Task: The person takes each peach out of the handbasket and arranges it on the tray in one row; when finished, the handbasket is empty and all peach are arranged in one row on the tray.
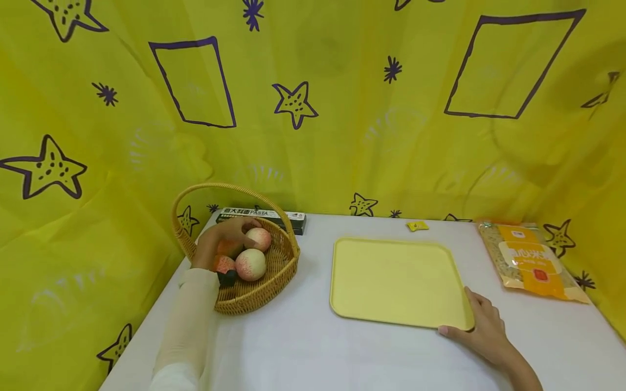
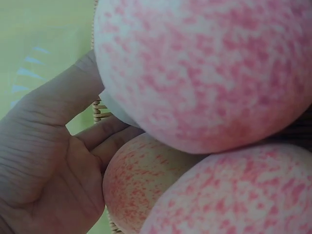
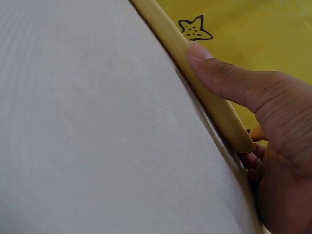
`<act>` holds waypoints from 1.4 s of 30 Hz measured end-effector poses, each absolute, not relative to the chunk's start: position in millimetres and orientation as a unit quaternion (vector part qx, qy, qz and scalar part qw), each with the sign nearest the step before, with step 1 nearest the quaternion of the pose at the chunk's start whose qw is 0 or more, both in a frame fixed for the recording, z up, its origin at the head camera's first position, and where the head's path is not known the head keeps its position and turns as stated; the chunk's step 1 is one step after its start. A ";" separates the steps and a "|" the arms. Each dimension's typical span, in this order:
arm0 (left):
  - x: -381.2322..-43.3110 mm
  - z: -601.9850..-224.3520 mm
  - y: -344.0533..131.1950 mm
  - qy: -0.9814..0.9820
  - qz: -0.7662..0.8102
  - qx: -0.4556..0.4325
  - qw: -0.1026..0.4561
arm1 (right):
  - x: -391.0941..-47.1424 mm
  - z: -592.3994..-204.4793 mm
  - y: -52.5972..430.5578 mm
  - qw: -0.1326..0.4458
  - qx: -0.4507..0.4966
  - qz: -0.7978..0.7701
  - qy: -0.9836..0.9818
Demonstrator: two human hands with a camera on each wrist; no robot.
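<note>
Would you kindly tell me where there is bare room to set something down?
Free: inside the yellow tray, and on the white table between tray and basket. Crowded: inside the basket, around the peaches and left hand.

Head view, clock positions as seen there. Tan woven-wicker basket (image 1: 259, 297), upright, arched handle (image 1: 230, 185) standing up, sits at 9 o'clock from the tray, apart from it. Inside: round white-pink speckled peaches. Peach at 1 o'clock in the cluster (image 1: 262, 237): left hand (image 1: 233, 229) holds it, fingers curled round. Peach at 5 o'clock (image 1: 251, 265): paler, fully inside the basket. Peach at 8 o'clock (image 1: 225, 264): redder, partly covered. Pale-yellow rectangular tray (image 1: 391, 277), rounded corners, low rim, lies hollow side up; right hand (image 1: 485, 328) grips its 4 o'clock corner, thumb on the rim.
</note>
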State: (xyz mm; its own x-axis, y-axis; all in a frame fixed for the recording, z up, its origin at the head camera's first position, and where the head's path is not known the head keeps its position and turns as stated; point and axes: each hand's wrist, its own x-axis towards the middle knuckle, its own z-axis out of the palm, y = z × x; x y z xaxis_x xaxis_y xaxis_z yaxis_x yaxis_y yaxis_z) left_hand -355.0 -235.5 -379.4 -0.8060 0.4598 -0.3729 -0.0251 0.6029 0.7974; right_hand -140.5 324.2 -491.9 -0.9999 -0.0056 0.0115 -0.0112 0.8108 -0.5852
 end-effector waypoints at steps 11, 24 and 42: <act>-361.5 -384.3 -242.8 0.900 0.323 0.179 0.232 | -139.5 -493.7 324.4 0.004 0.004 0.309 -0.951; -361.3 -386.9 -250.2 0.901 0.326 0.208 0.195 | -136.6 -496.7 323.5 0.000 -0.003 0.307 -0.952; -353.7 -373.0 -248.5 0.888 0.393 0.208 0.117 | -135.6 -494.3 323.6 -0.003 0.003 0.309 -0.951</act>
State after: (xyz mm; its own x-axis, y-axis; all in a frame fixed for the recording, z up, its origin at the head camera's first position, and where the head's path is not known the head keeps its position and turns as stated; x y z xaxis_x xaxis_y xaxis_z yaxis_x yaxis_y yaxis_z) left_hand -353.7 -248.5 -373.0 -0.8858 0.4620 -0.0447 0.2778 0.6049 0.7463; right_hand -135.6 323.6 -494.3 -1.0000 -0.0068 -0.0037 -0.0033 0.8091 -0.5877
